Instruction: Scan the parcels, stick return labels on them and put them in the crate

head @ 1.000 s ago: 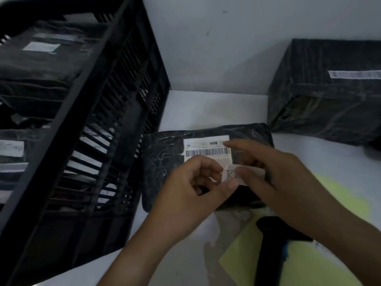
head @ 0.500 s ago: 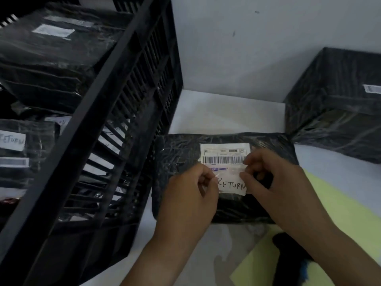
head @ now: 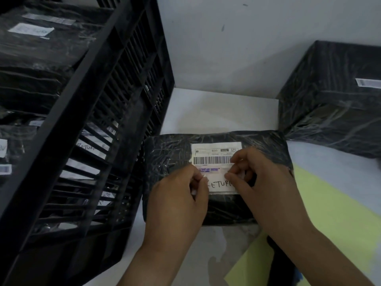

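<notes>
Now left hand (head: 177, 201) and right hand (head: 265, 182) pinch the return label (head: 219, 186), lying left-to-right.

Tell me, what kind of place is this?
Probably a parcel returns desk: a black-wrapped parcel with a barcode label, a handwritten RETURN label on it, and a black crate holding more labelled parcels.

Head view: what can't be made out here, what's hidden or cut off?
All in the head view.
Return label: both ends hidden under the left hand and right hand; only ETUR reads.
Shipping label small print: too small.
Dark object at bottom: cut by the frame edge, behind the right forearm.
Big parcel: cut by right edge.
</notes>
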